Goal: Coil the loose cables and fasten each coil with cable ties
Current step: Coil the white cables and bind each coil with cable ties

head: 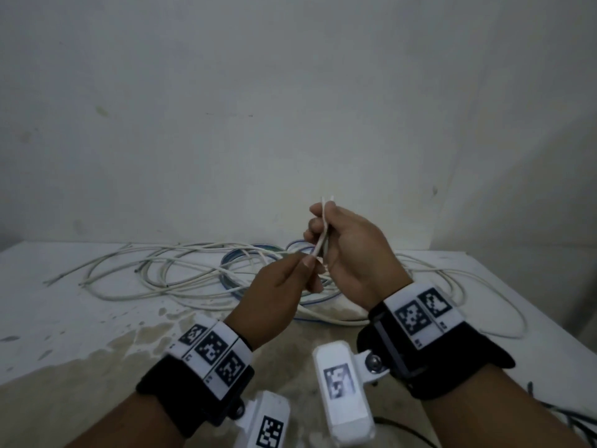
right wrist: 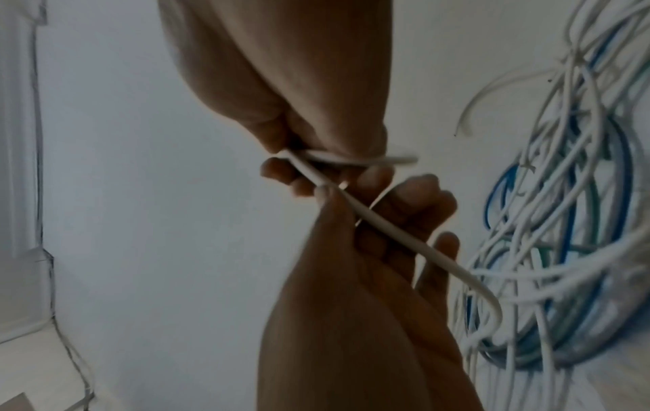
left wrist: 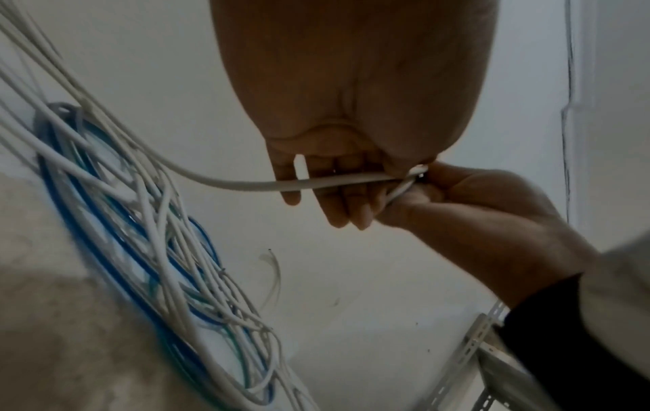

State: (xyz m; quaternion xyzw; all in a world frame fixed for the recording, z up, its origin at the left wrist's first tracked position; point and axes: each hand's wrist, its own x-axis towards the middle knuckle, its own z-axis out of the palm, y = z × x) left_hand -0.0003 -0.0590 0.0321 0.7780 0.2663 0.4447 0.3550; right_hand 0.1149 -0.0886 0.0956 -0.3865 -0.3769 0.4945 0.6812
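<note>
Black wrist straps with white coded tags sit nearest the head camera, one on each forearm, above a brown stain [head: 97, 357] on the white table [head: 48, 318]. Just beyond them the two hands meet in the air over the table. The left hand [head: 274, 295] pinches a white cable [head: 319, 244] between thumb and forefinger, its other fingers [left wrist: 337, 203] curled loosely below the strand. The right hand [head: 349, 250] is clenched round the same cable a little higher, with two short white ends poking up past its knuckles. From the left wrist view the strand runs out of the pinch and sags down toward the pile; from the right wrist view it crosses the left palm and hooks downward at its far end.

Behind the hands, the loose cables [head: 181, 273] lie sprawled on the table in wide, tangled loops, mostly white, with blue cable [left wrist: 116, 222] and a little green wound among them. One white loop [head: 504, 305] reaches out to the right side of the table. Farthest back stands a plain pale wall [head: 290, 108], marked with a few small scuffs.
</note>
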